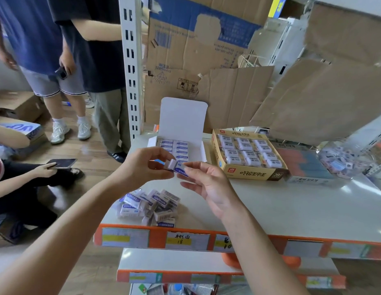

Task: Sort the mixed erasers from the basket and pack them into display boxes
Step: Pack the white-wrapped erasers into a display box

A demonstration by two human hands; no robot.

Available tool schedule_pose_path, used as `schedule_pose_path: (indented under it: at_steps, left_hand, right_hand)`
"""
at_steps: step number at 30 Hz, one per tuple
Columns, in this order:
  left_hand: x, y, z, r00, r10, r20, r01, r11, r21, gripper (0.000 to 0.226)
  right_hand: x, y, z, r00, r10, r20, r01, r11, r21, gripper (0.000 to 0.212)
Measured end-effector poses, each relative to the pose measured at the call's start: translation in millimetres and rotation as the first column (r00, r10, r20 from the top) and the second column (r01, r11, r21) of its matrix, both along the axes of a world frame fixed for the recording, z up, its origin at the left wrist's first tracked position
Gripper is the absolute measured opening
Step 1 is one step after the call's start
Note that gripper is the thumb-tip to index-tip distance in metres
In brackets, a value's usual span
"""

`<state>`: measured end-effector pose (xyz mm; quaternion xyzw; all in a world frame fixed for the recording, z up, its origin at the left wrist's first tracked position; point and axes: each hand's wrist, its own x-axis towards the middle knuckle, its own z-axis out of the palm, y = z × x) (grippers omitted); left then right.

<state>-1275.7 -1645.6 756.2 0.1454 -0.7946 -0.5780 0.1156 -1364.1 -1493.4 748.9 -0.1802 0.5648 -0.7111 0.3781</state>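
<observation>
Above the white shelf, both of my hands meet on one blue-and-white eraser. My left hand pinches its left end between thumb and fingers. My right hand touches its right end with the fingertips, palm turned up. Just behind it stands a white display box with its lid raised, holding rows of the same erasers. A loose pile of blue-and-white erasers lies near the shelf's front left edge. A yellow display box holds wrapped white erasers.
A clear container of mixed small erasers sits at the far right, beside a flat blue and orange pack. Cardboard sheets lean behind the shelf. A white slotted upright stands at the left. Several people stand or sit on the floor to the left.
</observation>
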Motion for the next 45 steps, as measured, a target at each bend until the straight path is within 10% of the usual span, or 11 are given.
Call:
schedule_pose_path:
  at_steps: [16, 26, 32, 38, 45]
  left_hand:
    - [-35.2, -15.9, 9.1, 0.998, -0.064, 0.013, 0.062, 0.993, 0.104, 0.02]
    - [-67.3, -18.3, 20.1, 0.996, -0.093, -0.014, 0.066, 0.794, -0.605, 0.021]
    - [-102.2, -26.9, 6.3, 0.998, 0.017, 0.061, 0.024, 0.792, -0.61, 0.022]
    - [-134.4, -28.5, -10.8, 0.991, 0.05, 0.127, 0.042, 0.772, -0.634, 0.025]
    - [-146.0, -24.7, -17.2, 0.984, 0.075, 0.163, 0.056, 0.737, -0.673, 0.025]
  right_hand:
    - [-35.9, -16.5, 9.6, 0.97, -0.047, -0.238, 0.056, 0.998, 0.031, 0.011]
    - [-67.0, -30.8, 9.6, 0.967, -0.091, -0.236, 0.119, 0.987, 0.109, 0.009]
    - [-90.3, -20.5, 2.9, 0.642, -0.116, -0.758, 0.458, 0.851, 0.257, 0.009]
    - [-83.7, -21.7, 5.0, 0.619, 0.204, -0.759, 0.374, 0.773, 0.512, 0.039]
    - [-82.6, -27.0, 0.3, 0.604, 0.291, -0.742, 0.387, 0.707, 0.592, 0.017]
